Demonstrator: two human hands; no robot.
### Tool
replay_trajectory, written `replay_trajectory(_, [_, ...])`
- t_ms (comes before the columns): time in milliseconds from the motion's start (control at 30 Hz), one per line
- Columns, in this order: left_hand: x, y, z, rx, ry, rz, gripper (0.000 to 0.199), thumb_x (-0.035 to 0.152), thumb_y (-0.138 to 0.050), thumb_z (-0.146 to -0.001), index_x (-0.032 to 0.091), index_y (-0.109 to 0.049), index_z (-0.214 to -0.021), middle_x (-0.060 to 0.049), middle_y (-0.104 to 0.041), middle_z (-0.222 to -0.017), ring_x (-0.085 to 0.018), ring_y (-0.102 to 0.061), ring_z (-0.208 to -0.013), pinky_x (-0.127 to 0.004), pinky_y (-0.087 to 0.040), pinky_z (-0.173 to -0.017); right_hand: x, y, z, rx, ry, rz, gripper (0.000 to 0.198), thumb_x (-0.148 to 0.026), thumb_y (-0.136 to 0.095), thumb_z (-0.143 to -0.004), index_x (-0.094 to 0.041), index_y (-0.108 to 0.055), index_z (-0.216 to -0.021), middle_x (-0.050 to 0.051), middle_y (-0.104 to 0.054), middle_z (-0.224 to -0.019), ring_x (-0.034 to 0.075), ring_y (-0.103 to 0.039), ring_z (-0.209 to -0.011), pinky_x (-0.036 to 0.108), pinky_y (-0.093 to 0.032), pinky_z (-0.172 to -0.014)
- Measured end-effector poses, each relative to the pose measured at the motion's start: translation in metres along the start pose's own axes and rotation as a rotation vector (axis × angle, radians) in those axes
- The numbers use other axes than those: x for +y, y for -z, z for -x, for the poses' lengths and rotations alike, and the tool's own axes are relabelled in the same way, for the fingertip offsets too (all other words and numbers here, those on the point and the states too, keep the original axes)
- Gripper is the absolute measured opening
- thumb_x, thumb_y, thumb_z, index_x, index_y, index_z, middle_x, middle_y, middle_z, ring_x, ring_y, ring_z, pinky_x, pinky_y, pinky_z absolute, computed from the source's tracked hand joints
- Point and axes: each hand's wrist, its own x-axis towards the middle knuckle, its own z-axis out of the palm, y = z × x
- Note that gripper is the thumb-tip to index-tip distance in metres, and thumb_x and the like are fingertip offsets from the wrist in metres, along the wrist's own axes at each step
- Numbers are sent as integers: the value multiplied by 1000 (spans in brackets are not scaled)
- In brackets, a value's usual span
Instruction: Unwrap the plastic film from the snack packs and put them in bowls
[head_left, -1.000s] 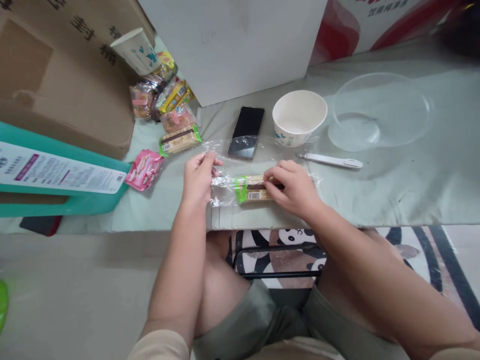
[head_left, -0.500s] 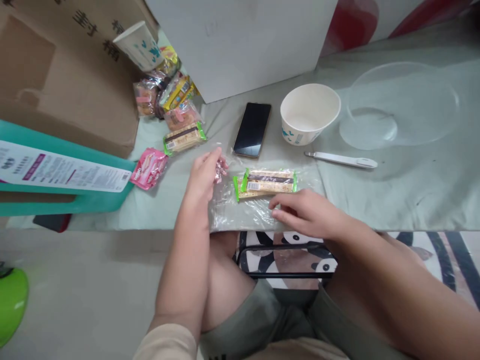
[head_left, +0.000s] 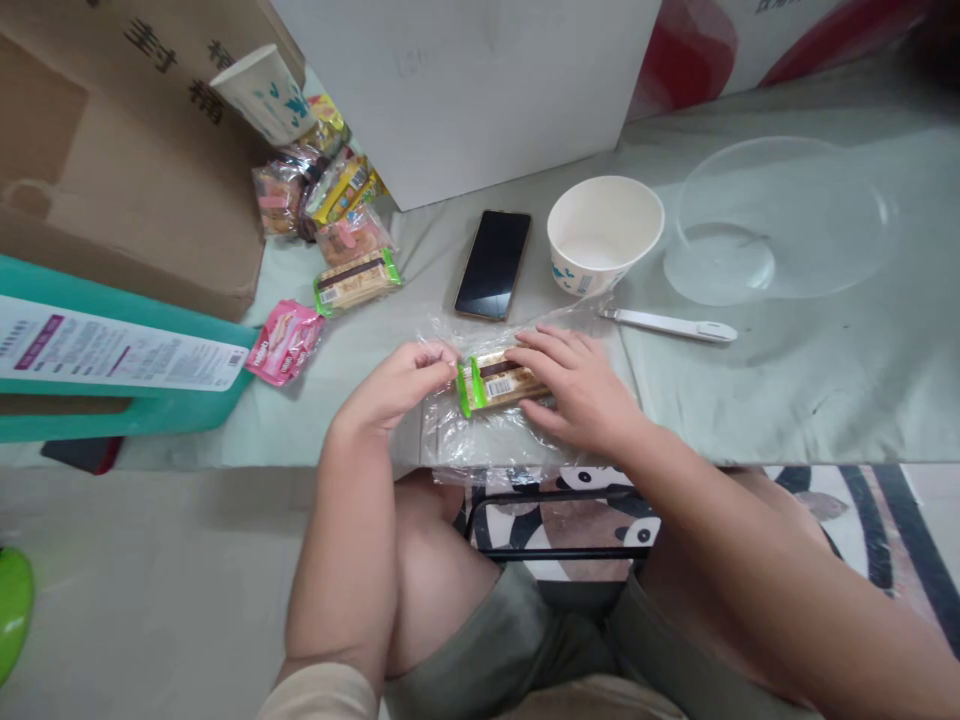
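Two wrapped snack bars (head_left: 499,385) with green ends lie stacked on a crumpled clear plastic bag (head_left: 480,445) near the table's front edge. My left hand (head_left: 401,390) is at their left end, thumb and fingers pinched together on the clear plastic. Over the right part of the bars lies my right hand (head_left: 577,390), its fingers apart and stretched across them, the thumb along the near side. It hides the bars' right ends.
Behind the bars are a phone (head_left: 493,265), a white paper bowl (head_left: 604,235), a white-handled peeler-like tool (head_left: 671,325) and a clear plastic lid (head_left: 787,220). To the left are a pink packet (head_left: 285,342), another green-ended bar (head_left: 358,281), several snacks, a tilted paper cup (head_left: 266,95) and a cardboard box (head_left: 135,180).
My right hand has moved up and left onto the bars. My left hand has come down and closed by their left end. The bars and plastic have shifted slightly.
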Motion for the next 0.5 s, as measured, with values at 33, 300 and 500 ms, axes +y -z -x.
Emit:
replay_trajectory(33, [2, -2, 1, -21, 11, 135, 21, 30, -75, -66, 16, -60, -63, -4, -67, -85, -17, -63, -79, -28, -52, -67, 0, -1, -1, -21, -14, -12, 59, -25, -68, -83, -21, -57, -141, 14, -56, -152, 42, -49, -141, 63, -42, -111])
replay_trajectory(300, [12, -11, 4, -244, -23, 721, 15, 23, -71, -61, 15, -57, -63, -14, -74, -114, -31, -74, -91, -38, -60, -65, 3, 0, -8, 124, -53, -520, 61, -23, -69, -78, -22, -51, -136, 14, -66, -135, 30, -64, -121, 49, -52, -104])
replay_trajectory(500, [16, -2, 0, -153, -23, 841, 7, 18, -55, -65, 16, -50, -61, -8, -74, -82, -10, -56, -40, -17, -29, -32, -1, 6, -9, 131, -248, -983, 35, -48, -67, -90, -25, -62, -116, 6, -72, -108, 23, -69, -102, 43, -58, -94])
